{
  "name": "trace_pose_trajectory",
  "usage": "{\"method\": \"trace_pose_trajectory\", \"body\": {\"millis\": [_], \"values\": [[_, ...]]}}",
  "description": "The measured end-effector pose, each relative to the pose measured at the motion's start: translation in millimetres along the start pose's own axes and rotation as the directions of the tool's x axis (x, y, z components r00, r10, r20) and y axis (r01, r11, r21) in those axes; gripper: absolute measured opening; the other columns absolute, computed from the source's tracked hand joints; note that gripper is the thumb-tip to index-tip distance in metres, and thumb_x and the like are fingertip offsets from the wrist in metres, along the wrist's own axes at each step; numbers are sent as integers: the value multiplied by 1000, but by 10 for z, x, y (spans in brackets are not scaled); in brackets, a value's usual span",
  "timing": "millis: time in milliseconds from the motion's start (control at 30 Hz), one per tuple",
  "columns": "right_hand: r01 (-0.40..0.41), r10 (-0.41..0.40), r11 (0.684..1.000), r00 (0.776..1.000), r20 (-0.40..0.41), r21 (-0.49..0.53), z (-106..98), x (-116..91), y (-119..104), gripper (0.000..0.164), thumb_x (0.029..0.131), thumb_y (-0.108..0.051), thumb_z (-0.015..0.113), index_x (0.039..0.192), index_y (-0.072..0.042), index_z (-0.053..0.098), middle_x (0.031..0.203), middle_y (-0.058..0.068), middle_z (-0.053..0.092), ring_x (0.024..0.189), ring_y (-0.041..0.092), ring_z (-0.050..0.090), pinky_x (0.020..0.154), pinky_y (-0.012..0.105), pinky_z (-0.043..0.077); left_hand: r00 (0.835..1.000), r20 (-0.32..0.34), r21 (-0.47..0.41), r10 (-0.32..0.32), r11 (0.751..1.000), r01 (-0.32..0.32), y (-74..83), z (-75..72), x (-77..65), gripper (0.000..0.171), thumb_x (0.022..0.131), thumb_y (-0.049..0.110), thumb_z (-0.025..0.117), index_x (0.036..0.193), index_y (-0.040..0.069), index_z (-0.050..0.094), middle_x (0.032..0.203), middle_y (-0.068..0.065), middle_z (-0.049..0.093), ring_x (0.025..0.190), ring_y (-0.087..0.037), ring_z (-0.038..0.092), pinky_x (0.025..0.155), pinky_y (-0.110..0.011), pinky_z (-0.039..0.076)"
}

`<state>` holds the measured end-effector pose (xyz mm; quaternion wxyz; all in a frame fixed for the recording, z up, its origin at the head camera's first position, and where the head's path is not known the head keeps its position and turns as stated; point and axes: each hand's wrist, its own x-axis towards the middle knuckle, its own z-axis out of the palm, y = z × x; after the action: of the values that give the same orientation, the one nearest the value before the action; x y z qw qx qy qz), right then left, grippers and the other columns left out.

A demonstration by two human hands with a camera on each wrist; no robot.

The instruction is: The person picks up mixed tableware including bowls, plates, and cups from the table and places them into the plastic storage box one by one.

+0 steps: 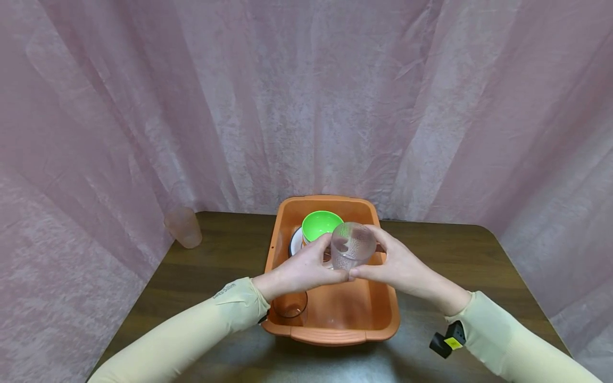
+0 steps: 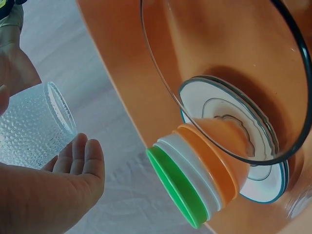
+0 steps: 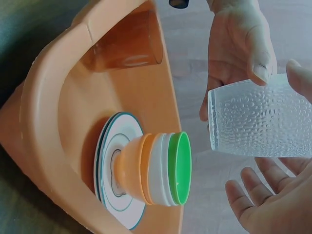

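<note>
Over the orange tub, both hands hold a clear drinking glass (image 1: 353, 247) with a bumpy surface. The left hand (image 1: 313, 263) grips its left side, thumb toward the head camera. On the opposite side, the right hand (image 1: 399, 260) grips it between thumb and fingers. The wrist views show the glass (image 3: 263, 117) between the two hands. Below stands a stack of bowls (image 2: 195, 170), green, white and orange, on stacked white plates (image 3: 129, 214) with dark rims. Another clear glass (image 1: 289, 308) sits in the tub's near left corner, partly behind the left wrist.
The orange tub (image 1: 330, 336) stands on a dark wooden table (image 1: 445, 250). A translucent tumbler (image 1: 184, 227) is at the table's far left corner. Pink curtains (image 1: 306, 106) hang behind and at both sides. A small black device (image 1: 448, 340) sits at the right wrist.
</note>
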<state>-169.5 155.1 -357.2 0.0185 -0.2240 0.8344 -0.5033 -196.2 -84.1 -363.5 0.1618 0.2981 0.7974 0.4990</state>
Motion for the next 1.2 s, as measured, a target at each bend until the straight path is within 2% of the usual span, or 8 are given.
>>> {"method": "trace_pose_trajectory", "body": {"millis": [433,567,667,733,833,1000,1067,1200], "values": [[37,-37,998,999,0,43,39,72,44,70,82,-24,89,142,-14,55,138,1,59,120,23,56,100,53,44,999,37,-10,10,1000,-9,-24,-42,-5,68,85,36,84,142,21,50,133,3,62,121,-9,58,105,-38,47],[32,-33,999,999,17,40,36,90,71,71,81,-25,89,142,-15,55,136,1,60,115,23,59,95,46,49,999,55,91,-1,996,-4,-48,-119,-57,79,84,42,84,150,25,45,144,8,54,134,-9,49,112,-42,40],[24,-25,999,999,40,36,29,96,106,72,81,-26,89,143,-15,54,134,3,61,110,25,60,92,40,51,998,51,243,-36,970,22,-76,-208,-148,93,86,52,80,160,24,33,157,7,41,145,-13,36,117,-44,34],[16,-18,999,998,68,44,24,98,140,73,82,-25,89,145,-15,53,134,5,61,109,27,61,91,40,53,997,52,350,-60,936,38,-91,-275,-232,100,88,60,74,164,22,23,164,4,30,151,-18,27,119,-46,29],[-15,7,998,992,126,64,28,98,189,76,81,-24,90,146,-14,52,134,7,61,110,30,62,93,41,54,995,74,525,-65,851,16,-109,-374,-378,103,90,72,61,166,18,15,169,1,19,155,-24,16,122,-48,20],[-82,52,990,967,249,111,85,90,270,80,80,-23,91,148,-16,49,136,9,60,115,34,60,95,43,54,986,160,755,34,640,-145,-127,-508,-590,102,93,79,44,166,13,14,171,-4,11,156,-21,8,124,-46,7],[-100,55,986,953,299,135,126,86,300,79,80,-20,90,148,-16,49,136,9,60,118,35,59,95,44,53,980,188,794,61,578,-188,-134,-542,-659,102,94,80,41,166,13,14,171,-5,9,156,-21,6,125,-45,5],[-126,75,985,925,372,117,204,77,333,78,80,-20,91,146,-15,49,135,7,60,120,30,59,95,42,54,975,213,816,61,539,-212,-144,-565,-779,100,94,80,39,166,15,12,171,-6,12,156,-23,6,124,-47,3]]}}
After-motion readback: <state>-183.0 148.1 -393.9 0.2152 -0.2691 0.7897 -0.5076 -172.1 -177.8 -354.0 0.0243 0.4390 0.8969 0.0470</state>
